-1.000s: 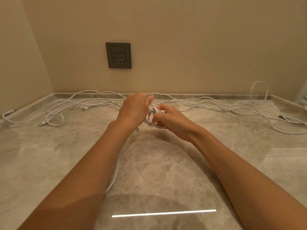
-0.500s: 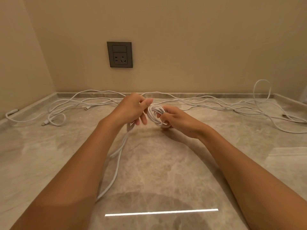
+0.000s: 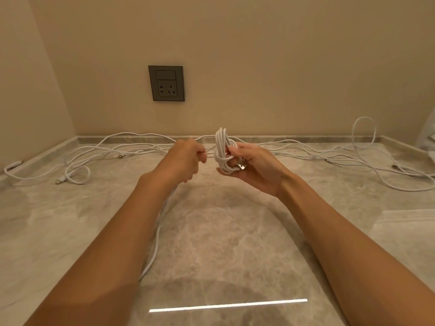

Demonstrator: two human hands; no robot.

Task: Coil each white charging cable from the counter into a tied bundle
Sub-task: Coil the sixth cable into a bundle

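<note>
Landmark: the dark grey rectangular wall socket (image 3: 166, 83), set in the beige wall above the veined grey marble counter (image 3: 223, 243).

We observe the coiled white charging cable (image 3: 223, 149) held in the air below and to the right of the socket, clear of the counter. Its loops stand roughly upright, with several turns wrapped crosswise round the middle. The right hand (image 3: 254, 168) holds it palm up, thumb and fingers curled round the lower half of the coil. A silver metal USB plug (image 3: 242, 166) lies against those fingers, just beside the coil.

The left hand (image 3: 186, 161) sits almost directly below the socket, its fingers closed in a pinch on the free strand (image 3: 208, 153) that leads across to the coil. From that hand the strand drops under the left forearm and trails along the counter towards us.

The loose white cables (image 3: 306, 154) lie tangled along the back edge of the counter, below the socket and spreading to both sides of it. One small loop with a connector (image 3: 75, 175) lies far to the lower left of the socket.
</note>
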